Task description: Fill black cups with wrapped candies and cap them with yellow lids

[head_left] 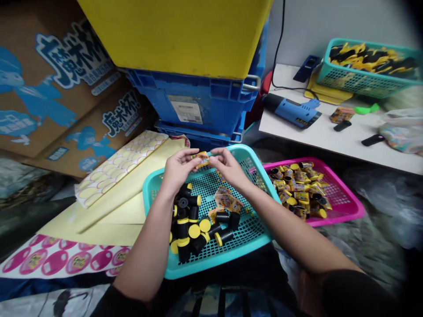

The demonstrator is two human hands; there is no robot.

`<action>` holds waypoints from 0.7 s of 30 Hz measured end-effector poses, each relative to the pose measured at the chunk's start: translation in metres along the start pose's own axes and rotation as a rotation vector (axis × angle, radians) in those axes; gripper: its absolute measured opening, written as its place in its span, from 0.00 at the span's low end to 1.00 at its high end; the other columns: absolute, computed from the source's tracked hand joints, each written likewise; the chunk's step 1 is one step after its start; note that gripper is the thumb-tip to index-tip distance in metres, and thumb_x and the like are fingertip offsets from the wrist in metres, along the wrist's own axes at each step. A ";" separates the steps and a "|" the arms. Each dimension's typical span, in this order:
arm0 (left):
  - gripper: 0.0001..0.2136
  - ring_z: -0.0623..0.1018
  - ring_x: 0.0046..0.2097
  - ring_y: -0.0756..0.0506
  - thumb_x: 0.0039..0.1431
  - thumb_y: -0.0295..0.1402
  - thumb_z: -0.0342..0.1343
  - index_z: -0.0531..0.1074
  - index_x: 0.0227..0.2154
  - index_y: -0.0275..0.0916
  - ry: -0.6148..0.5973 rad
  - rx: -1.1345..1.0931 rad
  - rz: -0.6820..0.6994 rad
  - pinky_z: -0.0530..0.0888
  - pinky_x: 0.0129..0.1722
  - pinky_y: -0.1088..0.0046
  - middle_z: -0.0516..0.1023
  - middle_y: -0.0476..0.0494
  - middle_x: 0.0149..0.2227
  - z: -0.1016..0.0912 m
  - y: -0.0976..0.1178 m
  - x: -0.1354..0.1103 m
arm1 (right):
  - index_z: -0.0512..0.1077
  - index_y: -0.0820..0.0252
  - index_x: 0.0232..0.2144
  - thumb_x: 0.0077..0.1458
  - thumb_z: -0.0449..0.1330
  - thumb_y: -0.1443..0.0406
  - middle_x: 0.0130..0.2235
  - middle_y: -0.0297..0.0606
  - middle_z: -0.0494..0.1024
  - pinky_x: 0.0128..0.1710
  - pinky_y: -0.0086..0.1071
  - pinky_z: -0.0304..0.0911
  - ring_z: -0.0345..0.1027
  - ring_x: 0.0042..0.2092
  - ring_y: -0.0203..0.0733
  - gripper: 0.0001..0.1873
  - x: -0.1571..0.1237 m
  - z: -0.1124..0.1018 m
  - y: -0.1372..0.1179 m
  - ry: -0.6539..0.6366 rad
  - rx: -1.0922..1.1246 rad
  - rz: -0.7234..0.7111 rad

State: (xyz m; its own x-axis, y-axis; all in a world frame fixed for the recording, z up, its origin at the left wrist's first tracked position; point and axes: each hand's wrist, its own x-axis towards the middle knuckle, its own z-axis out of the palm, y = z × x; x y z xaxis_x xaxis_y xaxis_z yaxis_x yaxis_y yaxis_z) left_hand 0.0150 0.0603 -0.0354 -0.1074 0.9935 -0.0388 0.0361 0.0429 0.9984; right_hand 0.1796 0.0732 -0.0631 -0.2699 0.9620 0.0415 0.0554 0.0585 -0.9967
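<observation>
Bare forearms (148, 237) span a teal basket (211, 267) as left hand (178, 169) and right hand (228, 167) pinch a yellow foil packet (201, 159), fingers closed, above black-and-yellow cylinders (187, 224).

Soft, even indoor light; shadows stay faint. The wide lens bows the desk (297, 132) edge and darkens the corners; focus holds fairly sharp throughout.
</observation>
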 end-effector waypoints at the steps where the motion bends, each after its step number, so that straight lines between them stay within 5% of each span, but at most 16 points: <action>1: 0.16 0.74 0.26 0.52 0.43 0.34 0.65 0.77 0.37 0.36 0.053 -0.006 0.021 0.73 0.26 0.76 0.80 0.46 0.29 -0.002 -0.001 0.001 | 0.65 0.59 0.36 0.57 0.53 0.57 0.28 0.31 0.71 0.35 0.33 0.60 0.65 0.32 0.36 0.11 -0.003 0.003 0.001 -0.011 -0.090 0.006; 3: 0.15 0.74 0.24 0.52 0.44 0.38 0.65 0.78 0.35 0.35 0.129 -0.016 0.026 0.74 0.25 0.76 0.81 0.44 0.31 -0.005 -0.001 0.003 | 0.67 0.59 0.31 0.56 0.55 0.57 0.30 0.35 0.72 0.36 0.35 0.61 0.65 0.33 0.38 0.11 -0.013 0.013 0.007 -0.172 -0.280 -0.014; 6: 0.16 0.76 0.26 0.50 0.43 0.40 0.66 0.79 0.34 0.34 0.144 -0.044 -0.019 0.75 0.26 0.74 0.82 0.43 0.31 -0.008 -0.002 0.005 | 0.71 0.59 0.37 0.42 0.67 0.60 0.33 0.39 0.74 0.36 0.38 0.63 0.66 0.36 0.44 0.18 -0.027 0.030 0.020 -0.458 -0.446 -0.118; 9: 0.17 0.79 0.33 0.46 0.42 0.41 0.67 0.79 0.33 0.34 0.157 -0.105 -0.039 0.76 0.30 0.73 0.82 0.41 0.34 -0.008 -0.001 0.004 | 0.73 0.57 0.36 0.37 0.69 0.66 0.33 0.39 0.74 0.35 0.39 0.64 0.66 0.36 0.47 0.19 -0.029 0.032 0.026 -0.499 -0.496 -0.200; 12: 0.17 0.79 0.35 0.45 0.43 0.40 0.67 0.79 0.34 0.34 0.155 -0.126 -0.033 0.75 0.30 0.73 0.82 0.40 0.35 -0.008 0.001 0.002 | 0.75 0.57 0.33 0.44 0.65 0.66 0.31 0.37 0.73 0.33 0.37 0.63 0.65 0.33 0.42 0.10 -0.020 0.012 0.013 -0.442 -0.466 -0.198; 17: 0.17 0.79 0.32 0.47 0.39 0.35 0.69 0.78 0.36 0.36 0.080 -0.151 -0.018 0.75 0.33 0.73 0.82 0.44 0.31 -0.006 0.003 -0.001 | 0.71 0.56 0.41 0.48 0.64 0.60 0.36 0.35 0.73 0.35 0.32 0.64 0.67 0.34 0.37 0.16 -0.008 -0.034 -0.018 -0.149 0.067 -0.050; 21: 0.14 0.77 0.27 0.49 0.42 0.39 0.68 0.80 0.31 0.36 0.103 -0.138 -0.060 0.73 0.27 0.75 0.82 0.44 0.29 -0.003 0.002 -0.003 | 0.73 0.56 0.38 0.47 0.66 0.57 0.31 0.33 0.73 0.37 0.34 0.65 0.67 0.32 0.38 0.16 -0.006 -0.044 -0.020 0.062 0.250 -0.077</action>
State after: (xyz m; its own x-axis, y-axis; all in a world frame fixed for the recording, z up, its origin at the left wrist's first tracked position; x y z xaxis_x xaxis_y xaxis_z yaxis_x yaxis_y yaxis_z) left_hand 0.0125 0.0572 -0.0328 -0.2063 0.9732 -0.1011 -0.1089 0.0798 0.9908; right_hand 0.2225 0.0776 -0.0402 -0.2042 0.9722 0.1147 -0.2042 0.0723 -0.9763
